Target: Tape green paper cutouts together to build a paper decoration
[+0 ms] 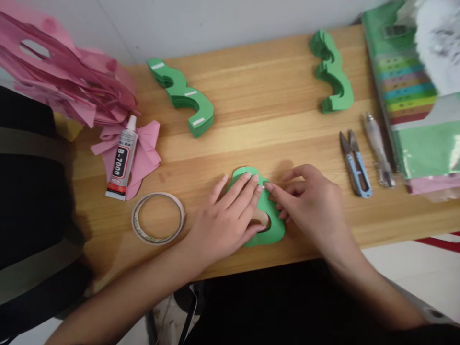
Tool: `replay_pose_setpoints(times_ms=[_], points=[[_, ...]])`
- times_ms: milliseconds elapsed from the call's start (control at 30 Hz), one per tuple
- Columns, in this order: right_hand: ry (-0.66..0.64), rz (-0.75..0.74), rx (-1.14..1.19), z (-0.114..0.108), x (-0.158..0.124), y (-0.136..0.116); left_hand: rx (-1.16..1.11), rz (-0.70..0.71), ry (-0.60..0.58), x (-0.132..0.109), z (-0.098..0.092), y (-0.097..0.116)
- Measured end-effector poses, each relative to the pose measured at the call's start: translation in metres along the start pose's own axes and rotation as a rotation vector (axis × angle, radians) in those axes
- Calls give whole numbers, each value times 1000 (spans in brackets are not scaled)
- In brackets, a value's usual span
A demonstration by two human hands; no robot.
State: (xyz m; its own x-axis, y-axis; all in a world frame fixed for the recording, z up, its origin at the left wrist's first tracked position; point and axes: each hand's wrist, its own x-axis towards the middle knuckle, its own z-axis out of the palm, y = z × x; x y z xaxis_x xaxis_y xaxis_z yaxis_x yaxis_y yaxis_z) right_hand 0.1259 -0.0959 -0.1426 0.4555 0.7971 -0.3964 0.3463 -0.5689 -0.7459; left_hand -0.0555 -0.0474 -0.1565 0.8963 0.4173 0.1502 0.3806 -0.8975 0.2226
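A curved green paper cutout (275, 232) lies near the table's front edge, with a notch opening in its lower part. My left hand (224, 223) rests flat across it, fingers stretched out and covering much of its left side. At the cutout's right edge is my right hand (318, 203), thumb pressed beside a small white strip and the other fingers bent in around the edge. Left of my left hand lies a roll of tape (154, 239). Two stacks of wavy green cutouts sit farther back; the left stack (201, 108) carries white strips on top, the right stack (345, 93) shows none.
A B-7000 glue tube (122, 160) leans on folded pink paper (149, 139), below a big pink paper bundle (72, 72). Blue thread snips (355, 165) and a clear pen (377, 148) lie at right, beside packs of coloured paper (427, 148). A wall borders the back.
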Motion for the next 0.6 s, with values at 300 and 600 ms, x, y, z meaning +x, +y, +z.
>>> replay_pose_setpoints(times_ms=[300, 600], points=[[23, -62, 255, -1, -12, 16, -104, -16, 55, 0, 1, -6], [131, -329, 58, 8, -15, 23, -178, -26, 124, -1, -2, -9]])
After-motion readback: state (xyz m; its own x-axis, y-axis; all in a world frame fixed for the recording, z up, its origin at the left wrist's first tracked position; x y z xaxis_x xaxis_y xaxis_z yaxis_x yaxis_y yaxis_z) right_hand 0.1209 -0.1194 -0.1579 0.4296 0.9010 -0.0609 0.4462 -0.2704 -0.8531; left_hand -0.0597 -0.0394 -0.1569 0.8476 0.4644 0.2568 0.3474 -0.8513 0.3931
